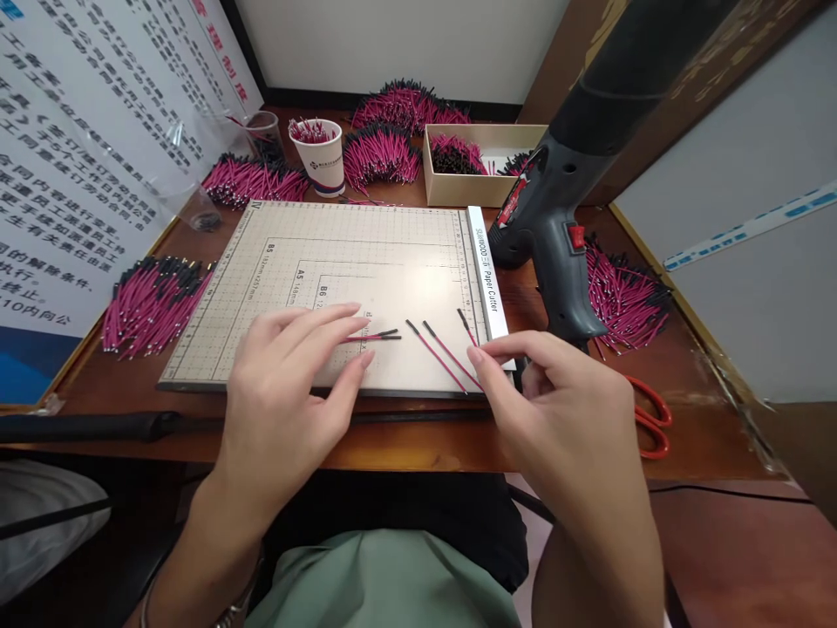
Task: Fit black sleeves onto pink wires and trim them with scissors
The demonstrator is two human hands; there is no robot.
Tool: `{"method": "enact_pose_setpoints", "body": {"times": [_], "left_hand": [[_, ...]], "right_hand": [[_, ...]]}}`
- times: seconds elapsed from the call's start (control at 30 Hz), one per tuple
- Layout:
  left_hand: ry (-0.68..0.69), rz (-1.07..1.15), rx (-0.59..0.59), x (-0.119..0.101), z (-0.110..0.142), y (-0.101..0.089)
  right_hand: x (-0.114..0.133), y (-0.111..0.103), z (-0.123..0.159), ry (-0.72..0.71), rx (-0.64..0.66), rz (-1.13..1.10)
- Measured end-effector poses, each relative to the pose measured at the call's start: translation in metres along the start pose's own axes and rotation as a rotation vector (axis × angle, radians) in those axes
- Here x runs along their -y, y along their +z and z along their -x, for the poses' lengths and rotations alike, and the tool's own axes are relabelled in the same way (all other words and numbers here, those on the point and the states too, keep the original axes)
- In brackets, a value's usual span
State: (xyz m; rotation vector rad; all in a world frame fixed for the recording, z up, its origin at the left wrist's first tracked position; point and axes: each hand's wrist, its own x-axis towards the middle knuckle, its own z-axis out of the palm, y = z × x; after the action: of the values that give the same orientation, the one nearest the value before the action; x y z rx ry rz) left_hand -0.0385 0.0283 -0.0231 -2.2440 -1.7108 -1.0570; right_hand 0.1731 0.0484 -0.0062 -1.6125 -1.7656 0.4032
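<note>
Between its thumb and forefinger, my right hand (555,384) pinches a short pink wire with a black end (464,323), over the right side of the paper cutter board (392,231). Two similar wires (439,351) lie slanted on the board just left of those fingertips. My left hand (294,371) rests over the board's front middle, thumb and fingers apart. A couple of wires (385,337) stick out from beneath its fingers, black ends pointing right; their other ends are hidden, and none looks gripped.
Piles of pink wires (157,305) lie around the board. Behind it stand a paper cup (320,157) full of wires and a cardboard box (451,187). A heat gun (566,235) stands at the right, near red-handled scissors (652,419). Clear plastic cups (196,209) are at the left.
</note>
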Motion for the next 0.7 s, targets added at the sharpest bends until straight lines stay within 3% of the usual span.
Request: {"method": "enact_pose_setpoints", "body": {"times": [0.17,0.23,0.37,0.47,0.53,0.6,0.7], "left_hand": [[-0.01,-0.045,0.133,0.014,-0.005,-0.002],[-0.032,-0.029,0.191,0.016,-0.006,-0.003],[-0.07,0.012,0.221,0.016,-0.007,-0.002],[-0.106,0.01,0.222,0.014,-0.007,0.001],[-0.131,-0.017,0.223,0.011,-0.008,0.004],[-0.141,-0.032,0.219,0.007,-0.01,0.007],[-0.143,-0.035,0.22,0.001,-0.013,0.01]], "right_hand": [[0.01,0.012,-0.019,0.05,0.168,0.142],[0.01,0.011,-0.017,0.044,0.167,0.131],[-0.006,-0.015,-0.002,0.016,-0.081,0.052],[-0.022,-0.041,0.011,0.17,-0.262,0.088],[-0.026,-0.049,0.016,0.199,-0.259,0.104],[-0.023,-0.045,0.017,0.099,-0.178,0.095],[-0.012,-0.023,0.013,-0.162,-0.091,0.169]]}}
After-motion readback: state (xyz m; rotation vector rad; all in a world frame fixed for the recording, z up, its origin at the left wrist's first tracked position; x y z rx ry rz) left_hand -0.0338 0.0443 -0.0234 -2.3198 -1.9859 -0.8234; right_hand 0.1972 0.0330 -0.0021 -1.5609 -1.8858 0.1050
